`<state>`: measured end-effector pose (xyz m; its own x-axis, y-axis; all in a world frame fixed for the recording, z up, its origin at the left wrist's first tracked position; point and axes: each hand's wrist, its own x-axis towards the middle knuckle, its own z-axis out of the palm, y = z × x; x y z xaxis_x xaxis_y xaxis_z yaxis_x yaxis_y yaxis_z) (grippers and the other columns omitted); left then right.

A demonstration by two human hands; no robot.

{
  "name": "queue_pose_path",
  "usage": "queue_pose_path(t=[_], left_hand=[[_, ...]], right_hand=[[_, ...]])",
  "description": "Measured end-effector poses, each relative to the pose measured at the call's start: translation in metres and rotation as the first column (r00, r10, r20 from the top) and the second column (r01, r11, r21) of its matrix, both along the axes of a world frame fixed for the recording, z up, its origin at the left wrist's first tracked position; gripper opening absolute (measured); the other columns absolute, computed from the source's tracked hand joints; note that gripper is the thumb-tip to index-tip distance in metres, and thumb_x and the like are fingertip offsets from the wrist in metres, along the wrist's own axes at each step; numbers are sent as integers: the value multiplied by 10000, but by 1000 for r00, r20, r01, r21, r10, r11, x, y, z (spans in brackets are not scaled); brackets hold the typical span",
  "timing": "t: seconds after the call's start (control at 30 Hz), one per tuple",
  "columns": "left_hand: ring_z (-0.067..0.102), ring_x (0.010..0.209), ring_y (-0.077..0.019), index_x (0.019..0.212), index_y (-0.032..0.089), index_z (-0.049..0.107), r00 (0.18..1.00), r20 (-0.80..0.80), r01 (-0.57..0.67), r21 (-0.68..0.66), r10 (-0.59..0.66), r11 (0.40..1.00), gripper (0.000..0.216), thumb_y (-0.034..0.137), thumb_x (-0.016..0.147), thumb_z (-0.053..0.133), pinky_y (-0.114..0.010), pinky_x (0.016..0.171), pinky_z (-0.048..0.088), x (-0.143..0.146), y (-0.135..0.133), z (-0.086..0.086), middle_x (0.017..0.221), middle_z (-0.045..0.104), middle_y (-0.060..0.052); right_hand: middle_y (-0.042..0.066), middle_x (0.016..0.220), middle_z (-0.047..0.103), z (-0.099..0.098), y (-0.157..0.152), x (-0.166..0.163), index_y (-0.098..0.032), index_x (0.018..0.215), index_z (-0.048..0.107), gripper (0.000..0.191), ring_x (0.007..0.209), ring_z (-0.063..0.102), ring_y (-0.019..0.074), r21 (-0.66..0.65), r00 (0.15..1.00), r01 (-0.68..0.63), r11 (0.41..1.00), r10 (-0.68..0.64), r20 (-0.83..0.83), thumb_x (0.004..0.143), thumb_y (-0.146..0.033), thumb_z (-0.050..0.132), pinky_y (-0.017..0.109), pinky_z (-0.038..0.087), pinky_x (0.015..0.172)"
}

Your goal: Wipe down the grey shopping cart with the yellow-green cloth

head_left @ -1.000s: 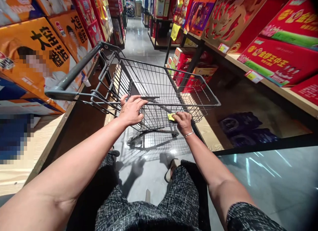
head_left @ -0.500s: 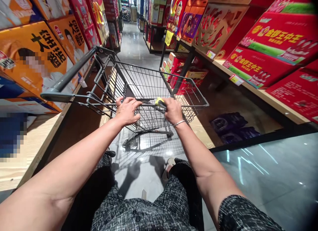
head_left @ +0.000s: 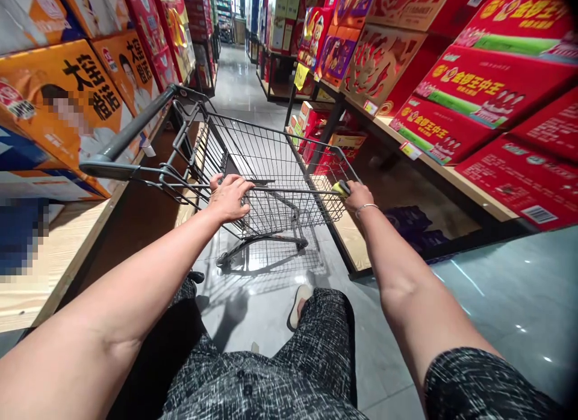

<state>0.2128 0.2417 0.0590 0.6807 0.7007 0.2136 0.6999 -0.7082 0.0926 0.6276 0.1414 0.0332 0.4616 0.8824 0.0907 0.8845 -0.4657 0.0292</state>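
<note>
A grey wire shopping cart [head_left: 289, 158] stands sideways in front of me, its handle at the left. My left hand [head_left: 229, 197] is closed over the near top rim of the basket, thumb apart on my side. My right hand [head_left: 360, 198] is at the right end of that same rim, closed on a small yellow-green and dark grey pad or folded cloth [head_left: 342, 188]. The pad is pressed against the rim near the basket's corner. Its far side is hidden by my fingers. Only wire mesh and the floor beneath show inside the basket.
Orange boxes [head_left: 58, 106] line a wooden shelf [head_left: 54, 251] on the left. Red boxes [head_left: 487, 85] are stacked on the right shelf, whose dark-framed corner [head_left: 361, 272] lies close to the cart. A tiled aisle [head_left: 235, 70] runs away ahead between shelves.
My right hand has slid right along the rim with the pad, from mid-rim to the corner. My left hand keeps its place on the rim. The view has shifted slightly.
</note>
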Motion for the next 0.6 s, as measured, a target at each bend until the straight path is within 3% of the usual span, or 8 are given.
queue_pose_path(t=[0.23,0.6], left_hand=[[312,1371,-357,1373,293,501,990,-137,-41,-8,40,999,669,422,731,642,-524,1118,125,-10,10,5,1433,474,-99],[238,1417,-405,1439,324,469,983,-164,-94,-41,86,995,758,463,726,684,-537,1115,117,-45,7,5,1530,350,-114]], right_hand=[[95,1152,652,2,9,-38,-223,1178,589,393,1003,563,257,-15,1000,-11,1000,11,-5,795,-147,545,340,413,779],[130,1078,649,-12,-37,-79,-206,1132,592,385,987,532,289,148,998,-55,987,58,-16,760,-136,520,395,395,809]])
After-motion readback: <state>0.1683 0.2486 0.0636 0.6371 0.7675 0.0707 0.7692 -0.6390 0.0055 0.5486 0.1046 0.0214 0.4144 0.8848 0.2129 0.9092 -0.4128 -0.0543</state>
